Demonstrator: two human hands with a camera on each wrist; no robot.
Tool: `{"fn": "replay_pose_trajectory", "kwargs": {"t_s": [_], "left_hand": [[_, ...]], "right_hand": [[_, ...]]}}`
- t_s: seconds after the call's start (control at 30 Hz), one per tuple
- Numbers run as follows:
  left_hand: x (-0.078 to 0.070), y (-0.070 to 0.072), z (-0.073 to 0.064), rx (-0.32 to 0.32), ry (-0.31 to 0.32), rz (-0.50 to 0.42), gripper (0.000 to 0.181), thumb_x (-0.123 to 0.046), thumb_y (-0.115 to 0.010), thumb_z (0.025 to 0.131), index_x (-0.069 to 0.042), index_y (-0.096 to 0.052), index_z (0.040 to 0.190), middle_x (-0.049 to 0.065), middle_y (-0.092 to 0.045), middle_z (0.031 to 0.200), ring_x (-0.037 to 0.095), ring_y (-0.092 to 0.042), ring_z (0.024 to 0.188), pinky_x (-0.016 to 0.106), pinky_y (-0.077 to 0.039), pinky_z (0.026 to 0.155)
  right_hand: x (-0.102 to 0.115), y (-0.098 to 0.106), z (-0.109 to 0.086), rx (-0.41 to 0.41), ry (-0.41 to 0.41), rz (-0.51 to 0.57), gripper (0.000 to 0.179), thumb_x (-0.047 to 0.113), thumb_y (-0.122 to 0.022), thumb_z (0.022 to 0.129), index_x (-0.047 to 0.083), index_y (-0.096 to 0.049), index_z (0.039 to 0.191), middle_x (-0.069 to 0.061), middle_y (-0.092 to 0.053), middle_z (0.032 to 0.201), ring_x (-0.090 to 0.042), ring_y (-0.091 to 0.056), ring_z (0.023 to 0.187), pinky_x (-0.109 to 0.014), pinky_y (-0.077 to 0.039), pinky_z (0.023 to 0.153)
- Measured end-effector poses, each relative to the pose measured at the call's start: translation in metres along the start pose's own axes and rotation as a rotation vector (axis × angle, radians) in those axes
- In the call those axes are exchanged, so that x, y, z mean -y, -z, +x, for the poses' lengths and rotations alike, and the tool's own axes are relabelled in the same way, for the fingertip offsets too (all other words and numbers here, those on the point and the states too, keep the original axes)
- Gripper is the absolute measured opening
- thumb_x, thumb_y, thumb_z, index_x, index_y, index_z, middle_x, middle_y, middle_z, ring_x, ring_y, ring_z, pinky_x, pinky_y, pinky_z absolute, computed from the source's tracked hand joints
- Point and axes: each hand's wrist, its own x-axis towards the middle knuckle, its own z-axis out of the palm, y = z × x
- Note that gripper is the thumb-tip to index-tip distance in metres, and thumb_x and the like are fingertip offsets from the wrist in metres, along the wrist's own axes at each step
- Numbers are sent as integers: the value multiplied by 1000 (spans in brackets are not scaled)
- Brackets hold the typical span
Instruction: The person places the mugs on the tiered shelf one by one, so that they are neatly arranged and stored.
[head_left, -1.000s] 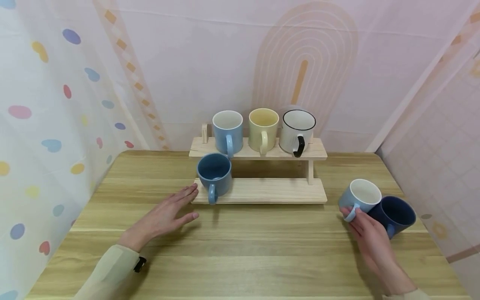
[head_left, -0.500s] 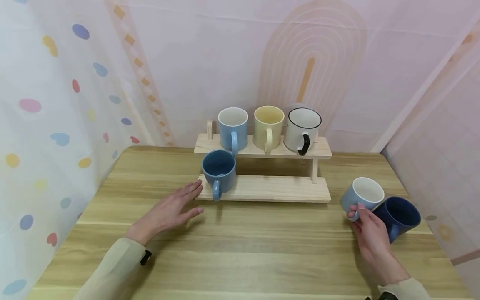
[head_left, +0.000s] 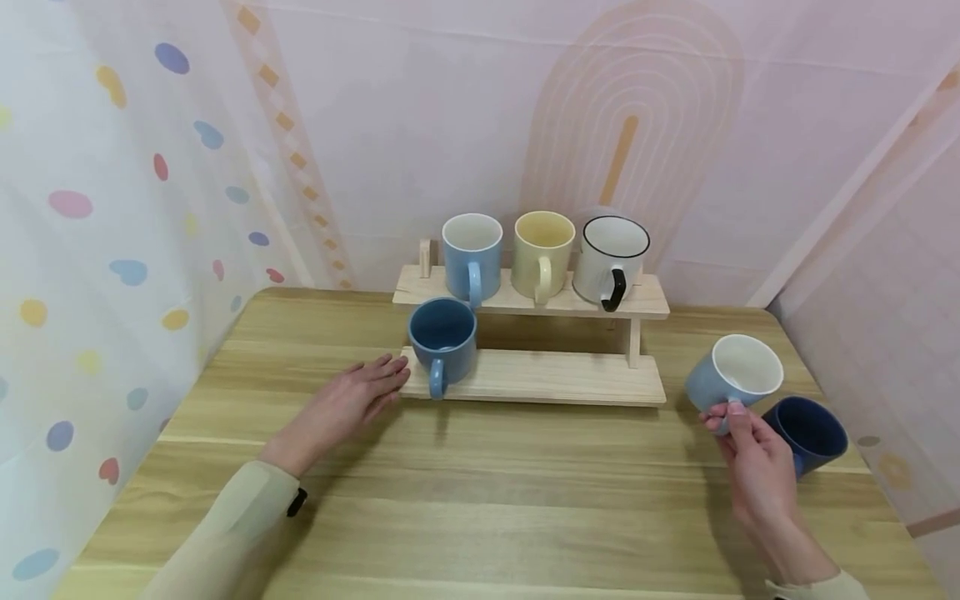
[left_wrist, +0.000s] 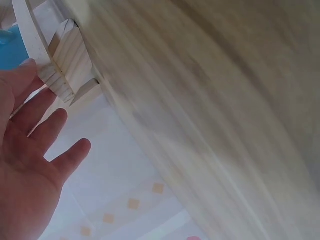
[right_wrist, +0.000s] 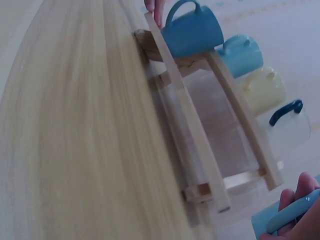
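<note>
My right hand (head_left: 763, 475) grips the handle of a light blue mug (head_left: 708, 381) with a white inside, tilted a little over the table's right side. In the right wrist view that mug (right_wrist: 265, 218) shows only in the lower corner. A navy mug (head_left: 812, 429) stands just behind that hand. My left hand (head_left: 337, 414) has its fingers extended, fingertips at the left end of the two-tier wooden rack (head_left: 562, 377). In the left wrist view, the fingers (left_wrist: 47, 127) touch the rack's end. Beside them, a dark blue mug (head_left: 442, 342) sits on the lower tier.
Along the upper tier stand a light blue mug (head_left: 472, 258), a yellow mug (head_left: 542, 254) and a white mug (head_left: 609, 262) with a black rim and handle. Patterned curtains (head_left: 420, 108) hang behind and beside the wooden table (head_left: 525, 492).
My right hand has raised the light blue mug slightly and moved it away from the navy one. The left hand stays at the rack's end. The head view has shifted a little.
</note>
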Motion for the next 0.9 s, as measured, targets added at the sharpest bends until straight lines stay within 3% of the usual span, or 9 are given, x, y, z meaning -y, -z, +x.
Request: {"fn": "replay_pose_trajectory", "kwargs": {"t_s": [0.47, 0.7, 0.9], "left_hand": [[2, -1, -1, 23, -11, -10, 48, -22, -64, 104, 0, -57, 146, 18, -51, 154, 42, -44, 144, 58, -39, 115], [-1, 2, 3, 33, 39, -4, 54, -30, -62, 105, 1, -52, 149, 22, -44, 158, 42, -41, 146, 58, -38, 116], [0, 0, 7, 49, 87, -3, 65, -37, -57, 107, 2, -41, 156, 24, -34, 163, 44, -34, 149, 59, -34, 118]], "right_hand": [[13, -29, -30, 163, 16, -105, 29, 20, -51, 110, 6, -71, 96, 2, -68, 96, -10, -70, 99, -18, -54, 94], [10, -48, -38, 265, 46, -131, 33, 17, -48, 112, 2, -68, 91, 0, -69, 98, -12, -71, 100, -20, -54, 96], [9, -65, -43, 306, -4, -177, 38, 20, -49, 111, -7, -65, 89, -1, -67, 99, -15, -69, 99, -22, -54, 97]]}}
